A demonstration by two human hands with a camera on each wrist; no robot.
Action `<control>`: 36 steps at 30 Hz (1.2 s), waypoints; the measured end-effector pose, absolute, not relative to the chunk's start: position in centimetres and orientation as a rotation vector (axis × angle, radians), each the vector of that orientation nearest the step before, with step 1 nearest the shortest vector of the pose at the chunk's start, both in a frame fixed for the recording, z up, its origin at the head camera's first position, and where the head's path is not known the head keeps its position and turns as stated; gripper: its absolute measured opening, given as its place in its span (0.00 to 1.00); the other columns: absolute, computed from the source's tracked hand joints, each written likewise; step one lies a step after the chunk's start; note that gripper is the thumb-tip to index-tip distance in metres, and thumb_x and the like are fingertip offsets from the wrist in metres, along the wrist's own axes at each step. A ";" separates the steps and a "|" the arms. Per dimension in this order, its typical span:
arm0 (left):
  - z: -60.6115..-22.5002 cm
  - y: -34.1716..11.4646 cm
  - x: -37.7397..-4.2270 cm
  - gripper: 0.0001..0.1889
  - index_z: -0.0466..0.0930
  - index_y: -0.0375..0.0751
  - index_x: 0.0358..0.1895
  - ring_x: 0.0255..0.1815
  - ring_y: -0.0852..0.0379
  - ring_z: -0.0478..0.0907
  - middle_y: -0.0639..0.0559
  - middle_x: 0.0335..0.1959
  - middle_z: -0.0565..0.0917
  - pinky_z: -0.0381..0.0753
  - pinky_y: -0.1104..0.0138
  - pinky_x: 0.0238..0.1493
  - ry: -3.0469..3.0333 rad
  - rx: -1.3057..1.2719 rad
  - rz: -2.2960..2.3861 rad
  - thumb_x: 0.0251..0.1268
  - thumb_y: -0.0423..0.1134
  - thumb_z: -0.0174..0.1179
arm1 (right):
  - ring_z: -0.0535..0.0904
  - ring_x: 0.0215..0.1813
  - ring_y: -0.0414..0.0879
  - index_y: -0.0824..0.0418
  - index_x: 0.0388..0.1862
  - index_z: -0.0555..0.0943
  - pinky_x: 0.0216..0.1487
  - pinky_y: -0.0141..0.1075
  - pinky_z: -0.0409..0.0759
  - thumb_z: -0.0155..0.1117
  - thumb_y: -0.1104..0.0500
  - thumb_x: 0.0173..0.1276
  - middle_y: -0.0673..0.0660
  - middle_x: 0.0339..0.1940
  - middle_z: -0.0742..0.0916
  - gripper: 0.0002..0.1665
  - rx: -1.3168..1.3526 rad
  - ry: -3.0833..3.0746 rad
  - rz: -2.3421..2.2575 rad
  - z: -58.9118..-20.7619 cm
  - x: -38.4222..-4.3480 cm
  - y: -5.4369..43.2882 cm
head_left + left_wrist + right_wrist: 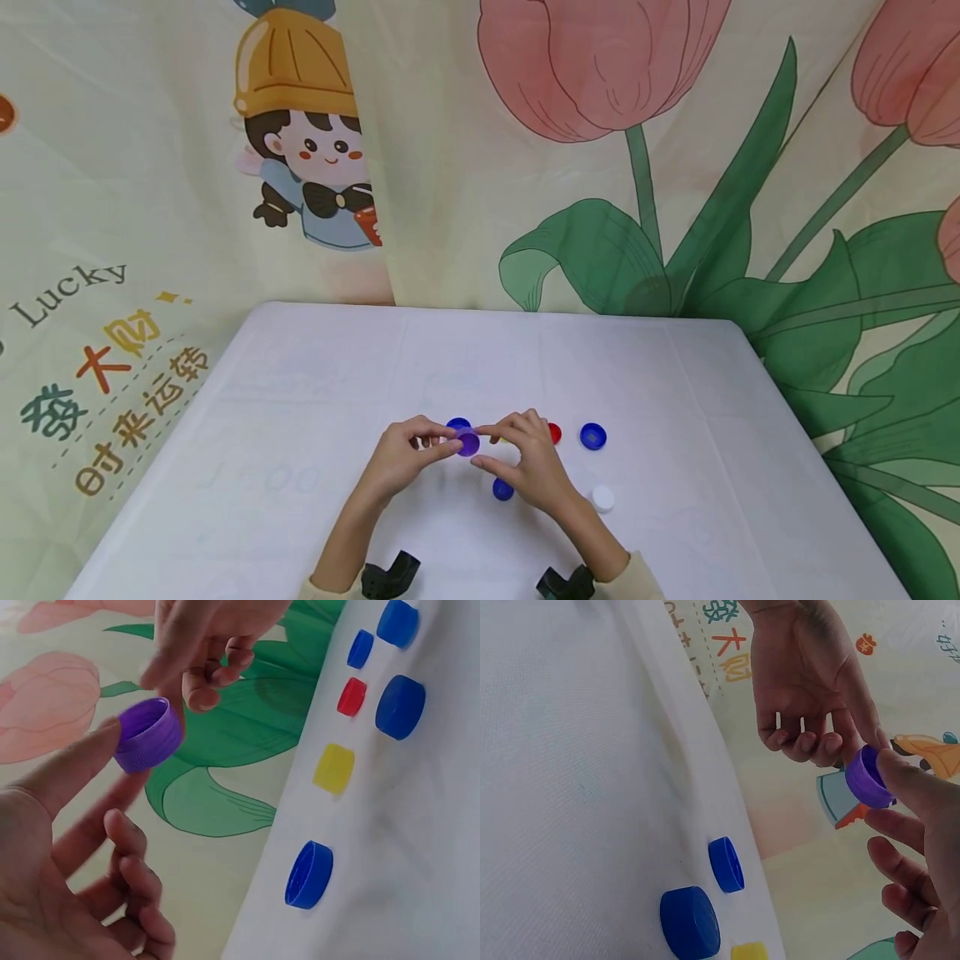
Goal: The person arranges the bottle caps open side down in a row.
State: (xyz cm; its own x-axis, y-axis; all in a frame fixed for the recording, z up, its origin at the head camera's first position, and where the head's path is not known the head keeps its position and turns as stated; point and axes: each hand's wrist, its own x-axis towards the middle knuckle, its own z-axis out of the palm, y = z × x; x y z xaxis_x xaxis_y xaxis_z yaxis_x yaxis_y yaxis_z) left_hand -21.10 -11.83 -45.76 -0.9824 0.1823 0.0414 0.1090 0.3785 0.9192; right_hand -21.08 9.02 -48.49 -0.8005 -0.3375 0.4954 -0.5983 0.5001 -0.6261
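Observation:
Up off the table, in the middle of the head view, my left hand (405, 454) pinches a purple bottle cap (468, 443) between thumb and index finger. In the left wrist view the cap (150, 739) is tilted, showing its hollow inside and ridged side. Across from it is my right hand (528, 458), the index finger reaching the cap's upper edge and the thumb spread apart lower down. Beyond the cap lies a blue bottle cap (458, 423). Another blue cap (503, 489) lies near the right thumb.
A red cap (555, 433) and a yellow cap (334, 768) lie behind the right hand. Farther right are a blue cap (592, 436) and a white cap (602, 499). The white-covered table (300, 375) ends at a printed backdrop (435, 167).

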 end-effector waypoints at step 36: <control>-45.9 -11.6 -20.8 0.14 0.85 0.43 0.40 0.34 0.57 0.68 0.58 0.28 0.75 0.65 0.67 0.35 2.746 0.636 1.651 0.45 0.39 0.72 | 0.68 0.37 0.46 0.54 0.45 0.83 0.37 0.37 0.66 0.70 0.57 0.56 0.45 0.29 0.81 0.17 0.687 -2.419 1.500 -48.6 -21.2 8.8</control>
State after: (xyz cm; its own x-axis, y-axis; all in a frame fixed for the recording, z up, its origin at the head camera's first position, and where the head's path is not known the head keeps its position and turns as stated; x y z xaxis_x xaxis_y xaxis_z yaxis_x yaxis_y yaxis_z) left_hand -20.83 -11.61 -45.90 -0.9167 0.2631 0.3007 0.3890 0.4158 0.8221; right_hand -21.16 8.81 -48.63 -0.8685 -0.2750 0.4124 -0.4916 0.3722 -0.7873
